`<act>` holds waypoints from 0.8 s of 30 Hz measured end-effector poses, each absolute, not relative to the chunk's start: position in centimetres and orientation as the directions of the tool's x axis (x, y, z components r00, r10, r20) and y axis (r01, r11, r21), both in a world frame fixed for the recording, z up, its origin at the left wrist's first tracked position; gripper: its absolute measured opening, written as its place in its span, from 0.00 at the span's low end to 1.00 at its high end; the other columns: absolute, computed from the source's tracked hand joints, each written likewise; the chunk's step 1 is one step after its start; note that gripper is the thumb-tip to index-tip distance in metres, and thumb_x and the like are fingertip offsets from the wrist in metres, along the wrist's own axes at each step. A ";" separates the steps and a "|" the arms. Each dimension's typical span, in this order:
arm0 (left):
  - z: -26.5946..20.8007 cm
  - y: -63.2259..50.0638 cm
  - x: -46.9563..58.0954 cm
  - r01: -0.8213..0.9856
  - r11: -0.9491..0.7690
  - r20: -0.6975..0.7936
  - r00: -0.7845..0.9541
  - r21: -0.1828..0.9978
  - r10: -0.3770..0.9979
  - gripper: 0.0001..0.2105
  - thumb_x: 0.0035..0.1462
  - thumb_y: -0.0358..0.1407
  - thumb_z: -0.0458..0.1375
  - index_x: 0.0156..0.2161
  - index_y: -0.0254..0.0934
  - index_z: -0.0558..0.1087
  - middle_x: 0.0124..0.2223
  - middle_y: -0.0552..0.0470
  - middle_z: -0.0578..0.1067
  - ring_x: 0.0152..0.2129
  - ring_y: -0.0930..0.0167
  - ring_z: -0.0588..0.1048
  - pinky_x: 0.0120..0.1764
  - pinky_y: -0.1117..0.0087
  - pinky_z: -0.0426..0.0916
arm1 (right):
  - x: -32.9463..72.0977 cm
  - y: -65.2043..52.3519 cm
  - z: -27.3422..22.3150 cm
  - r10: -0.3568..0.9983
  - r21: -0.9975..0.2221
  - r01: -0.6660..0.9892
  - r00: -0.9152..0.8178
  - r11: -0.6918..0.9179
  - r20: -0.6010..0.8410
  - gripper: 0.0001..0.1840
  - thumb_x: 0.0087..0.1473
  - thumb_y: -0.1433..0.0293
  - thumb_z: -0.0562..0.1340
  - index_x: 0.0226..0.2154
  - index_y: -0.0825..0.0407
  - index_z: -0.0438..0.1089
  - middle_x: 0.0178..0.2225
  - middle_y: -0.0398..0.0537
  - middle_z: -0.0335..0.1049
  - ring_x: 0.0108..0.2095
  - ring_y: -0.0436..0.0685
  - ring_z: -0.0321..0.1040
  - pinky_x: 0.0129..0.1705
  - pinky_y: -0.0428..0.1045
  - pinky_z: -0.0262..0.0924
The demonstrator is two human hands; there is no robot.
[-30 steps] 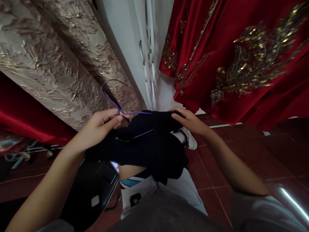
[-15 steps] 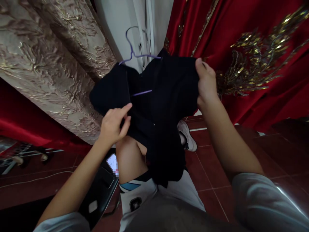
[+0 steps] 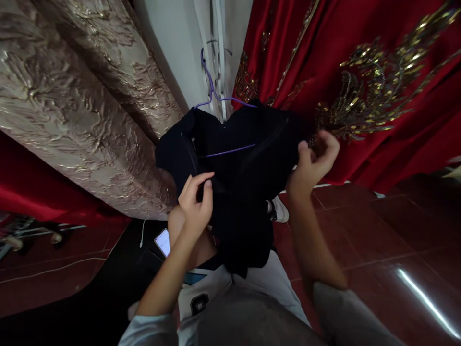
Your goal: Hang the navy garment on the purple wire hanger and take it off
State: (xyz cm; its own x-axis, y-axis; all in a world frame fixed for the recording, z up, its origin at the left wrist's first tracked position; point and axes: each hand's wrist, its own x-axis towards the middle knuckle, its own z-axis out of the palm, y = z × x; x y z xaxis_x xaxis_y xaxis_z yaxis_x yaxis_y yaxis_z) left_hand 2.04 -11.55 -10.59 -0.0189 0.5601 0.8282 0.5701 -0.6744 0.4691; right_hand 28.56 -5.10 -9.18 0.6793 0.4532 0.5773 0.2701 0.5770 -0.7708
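A black garment point(image 3: 248, 178) with an open front hangs on a purple hanger point(image 3: 228, 152) and drapes down over my lap. The hanger's hook rises in front of white upright bars. At the garment's left front edge, my left hand point(image 3: 197, 204) has thumb and forefinger pinched together on the cloth. My right hand point(image 3: 310, 166) is off the right shoulder, just beside it, with thumb and fingers apart and nothing visible between them. It is slightly blurred.
Beige embossed fabric point(image 3: 90, 110) hangs at left, and red cloth point(image 3: 403, 154) with gold sequins point(image 3: 367, 96) at right. A lit phone point(image 3: 163, 241) rests on a black surface point(image 3: 108, 278) beside my leg. White bars point(image 3: 220, 53) stand behind the hanger. The floor point(image 3: 356, 235) is red tile.
My right hand has let go of the garment's right shoulder, which now droops. My left thumb and forefinger have come together at the front edge. The hanger has turned and sits lower in view.
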 end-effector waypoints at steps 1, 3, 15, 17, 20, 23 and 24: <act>-11.0 -12.1 2.9 0.538 -0.662 0.824 -0.117 0.522 0.554 0.08 0.67 0.30 0.58 0.46 0.38 0.78 0.40 0.50 0.79 0.32 0.72 0.75 0.41 0.69 0.71 | 27.4 -6.5 -9.8 0.376 -0.765 0.309 0.729 0.566 0.572 0.18 0.56 0.65 0.66 0.48 0.49 0.69 0.53 0.49 0.68 0.52 0.56 0.68 0.54 0.54 0.64; -11.6 -13.3 4.8 0.435 -0.628 0.761 -0.301 0.645 0.574 0.07 0.65 0.30 0.60 0.46 0.38 0.78 0.39 0.52 0.76 0.26 0.77 0.69 0.33 0.74 0.67 | 24.3 -9.7 -11.8 0.437 -0.813 0.252 0.740 0.525 0.511 0.10 0.56 0.65 0.67 0.39 0.51 0.69 0.41 0.45 0.69 0.41 0.52 0.68 0.46 0.49 0.63; -13.2 -17.3 9.0 -0.196 -0.463 0.333 -0.466 0.865 0.820 0.18 0.59 0.30 0.65 0.54 0.41 0.71 0.40 0.53 0.71 0.26 0.80 0.68 0.29 0.81 0.66 | 19.3 -14.3 -15.9 0.991 -0.992 -0.076 0.102 0.096 0.088 0.19 0.60 0.57 0.62 0.25 0.52 0.66 0.22 0.40 0.63 0.26 0.49 0.59 0.30 0.46 0.53; -14.0 -17.2 8.7 -0.236 -0.440 0.312 -0.433 0.866 0.846 0.20 0.61 0.32 0.64 0.56 0.42 0.68 0.40 0.52 0.73 0.28 0.78 0.73 0.34 0.78 0.71 | 19.6 -14.6 -15.5 0.994 -0.992 -0.106 0.092 0.071 0.062 0.19 0.58 0.57 0.64 0.23 0.52 0.65 0.20 0.39 0.60 0.24 0.48 0.56 0.29 0.45 0.50; -15.3 -16.5 7.9 -0.246 -0.381 0.278 -0.368 0.891 0.887 0.19 0.64 0.34 0.61 0.58 0.41 0.63 0.38 0.52 0.76 0.31 0.74 0.77 0.41 0.71 0.74 | 19.1 -15.3 -15.5 0.998 -0.984 -0.176 0.061 0.030 0.020 0.21 0.55 0.57 0.64 0.20 0.52 0.63 0.18 0.38 0.58 0.22 0.47 0.53 0.28 0.45 0.49; -16.7 -15.6 6.7 -0.195 -0.266 0.212 -0.260 0.944 0.942 0.19 0.59 0.31 0.62 0.54 0.39 0.65 0.37 0.51 0.78 0.36 0.71 0.79 0.43 0.70 0.74 | 18.5 -15.8 -15.6 1.000 -0.977 -0.212 0.020 -0.009 -0.013 0.20 0.54 0.57 0.65 0.20 0.52 0.64 0.17 0.38 0.58 0.21 0.47 0.53 0.28 0.46 0.50; -17.1 -15.4 6.3 -0.148 -0.237 0.203 -0.211 0.960 0.956 0.18 0.56 0.31 0.63 0.51 0.39 0.68 0.39 0.49 0.78 0.38 0.70 0.79 0.45 0.70 0.74 | 18.3 -15.8 -15.7 1.000 -0.976 -0.219 0.005 -0.019 -0.021 0.20 0.54 0.57 0.65 0.21 0.52 0.65 0.18 0.39 0.59 0.21 0.47 0.54 0.27 0.46 0.50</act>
State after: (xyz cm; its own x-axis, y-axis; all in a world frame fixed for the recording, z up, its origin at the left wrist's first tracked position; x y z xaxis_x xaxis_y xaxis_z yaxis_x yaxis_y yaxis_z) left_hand 6.29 -15.43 -17.06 -0.2112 0.9561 0.2031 -0.1477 -0.2367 0.9603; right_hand 18.30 -15.77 -15.69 0.0051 0.9998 -0.0206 -0.2188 -0.0190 -0.9756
